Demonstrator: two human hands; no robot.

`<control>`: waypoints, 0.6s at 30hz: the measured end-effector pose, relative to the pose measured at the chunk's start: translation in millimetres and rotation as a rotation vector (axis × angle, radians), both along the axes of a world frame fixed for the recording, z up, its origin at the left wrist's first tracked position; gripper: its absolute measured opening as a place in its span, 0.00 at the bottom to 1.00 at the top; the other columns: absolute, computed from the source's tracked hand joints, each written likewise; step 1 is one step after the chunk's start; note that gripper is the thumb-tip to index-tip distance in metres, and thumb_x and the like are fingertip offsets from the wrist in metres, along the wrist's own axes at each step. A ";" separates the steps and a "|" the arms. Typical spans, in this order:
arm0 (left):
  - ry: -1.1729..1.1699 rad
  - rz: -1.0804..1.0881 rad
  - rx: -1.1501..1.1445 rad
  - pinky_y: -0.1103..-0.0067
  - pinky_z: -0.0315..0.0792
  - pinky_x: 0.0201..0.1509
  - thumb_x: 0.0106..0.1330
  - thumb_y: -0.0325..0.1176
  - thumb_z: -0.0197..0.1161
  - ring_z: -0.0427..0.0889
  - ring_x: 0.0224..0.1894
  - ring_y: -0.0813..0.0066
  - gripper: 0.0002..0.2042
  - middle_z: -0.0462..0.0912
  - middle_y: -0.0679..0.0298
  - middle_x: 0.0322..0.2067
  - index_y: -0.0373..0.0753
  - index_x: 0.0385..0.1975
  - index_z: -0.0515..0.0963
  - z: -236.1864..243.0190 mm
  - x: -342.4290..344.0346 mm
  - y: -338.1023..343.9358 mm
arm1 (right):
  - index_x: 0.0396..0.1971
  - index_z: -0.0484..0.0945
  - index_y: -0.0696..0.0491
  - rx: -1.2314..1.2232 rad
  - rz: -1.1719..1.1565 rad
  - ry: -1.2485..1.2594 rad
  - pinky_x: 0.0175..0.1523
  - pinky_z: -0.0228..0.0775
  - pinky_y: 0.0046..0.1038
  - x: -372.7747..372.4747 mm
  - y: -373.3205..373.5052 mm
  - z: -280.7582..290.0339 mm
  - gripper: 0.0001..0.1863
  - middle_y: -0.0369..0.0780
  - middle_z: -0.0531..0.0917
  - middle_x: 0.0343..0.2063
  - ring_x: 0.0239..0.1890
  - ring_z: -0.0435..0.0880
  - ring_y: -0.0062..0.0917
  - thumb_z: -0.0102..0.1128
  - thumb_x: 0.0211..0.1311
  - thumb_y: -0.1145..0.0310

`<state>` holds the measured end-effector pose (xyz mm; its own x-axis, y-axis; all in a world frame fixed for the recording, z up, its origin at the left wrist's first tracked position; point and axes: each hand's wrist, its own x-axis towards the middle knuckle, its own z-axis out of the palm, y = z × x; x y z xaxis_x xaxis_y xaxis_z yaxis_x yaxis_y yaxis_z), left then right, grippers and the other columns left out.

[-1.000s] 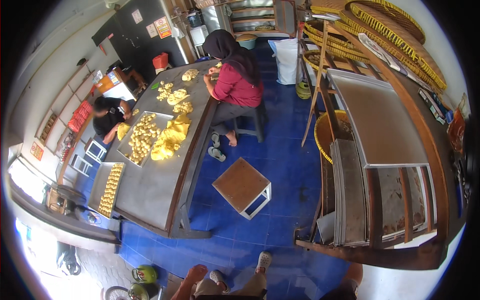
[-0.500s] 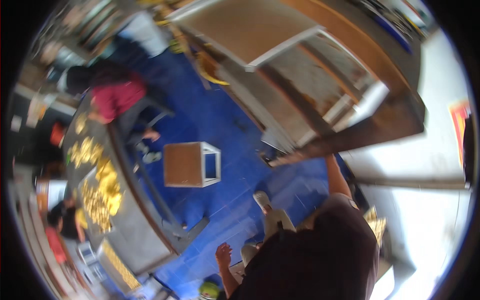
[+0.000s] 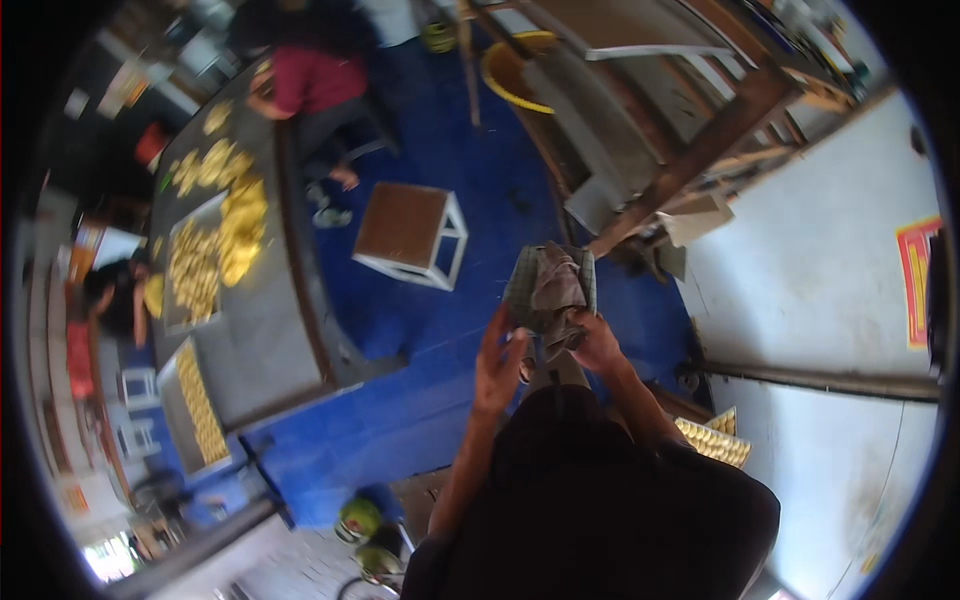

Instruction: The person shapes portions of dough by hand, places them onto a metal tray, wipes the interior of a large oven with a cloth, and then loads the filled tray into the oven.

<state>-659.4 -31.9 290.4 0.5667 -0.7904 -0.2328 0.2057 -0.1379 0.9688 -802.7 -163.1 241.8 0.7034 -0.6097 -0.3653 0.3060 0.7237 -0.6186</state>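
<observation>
In front of my body is a bunched rag [image 3: 550, 285], greenish-grey with a pinkish-brown crumpled part on top. My right hand [image 3: 597, 345] is closed on its lower right edge. My left hand [image 3: 495, 365] is beside its lower left edge with fingers stretched and apart; whether the fingertips touch the cloth is too blurred to tell. Beyond the rag is the lower end of a brown wooden frame [image 3: 690, 160].
A brown-topped stool [image 3: 405, 222] with white legs stands on the blue floor [image 3: 400, 410]. Left is a long grey table [image 3: 265, 360] with yellow dough pieces [image 3: 195, 270]; a person in a red top [image 3: 320, 80] works there. Filled trays [image 3: 715, 440] lie by my right elbow; green gas cylinders [image 3: 360, 520] stand lower left.
My right hand has come back from beneath the wooden frame and now holds the rag. My left hand has risen to the rag. My view has turned, shifting the stool and table.
</observation>
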 end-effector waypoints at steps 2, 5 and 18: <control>-0.108 0.082 -0.049 0.78 0.71 0.52 0.71 0.40 0.59 0.76 0.50 0.75 0.19 0.78 0.61 0.49 0.35 0.57 0.72 27.8 0.5 20.0 | 0.50 0.76 0.58 -0.411 0.193 0.175 0.40 0.77 0.31 25.7 34.5 23.5 0.20 0.37 0.83 0.36 0.33 0.83 0.27 0.61 0.60 0.65; 0.278 0.439 -0.190 0.79 0.71 0.51 0.71 0.40 0.59 0.77 0.47 0.77 0.19 0.79 0.63 0.45 0.37 0.56 0.71 19.0 1.4 77.3 | 0.52 0.76 0.56 -0.546 0.635 0.348 0.46 0.76 0.31 44.3 75.9 57.1 0.21 0.38 0.82 0.42 0.38 0.83 0.26 0.61 0.63 0.61; 0.501 1.206 -0.597 0.64 0.76 0.54 0.74 0.33 0.46 0.81 0.49 0.62 0.17 0.79 0.53 0.48 0.32 0.58 0.66 -9.6 -62.8 396.2 | 0.53 0.74 0.59 0.313 0.939 -0.076 0.61 0.69 0.38 135.4 257.9 25.7 0.20 0.45 0.81 0.50 0.52 0.80 0.34 0.55 0.66 0.64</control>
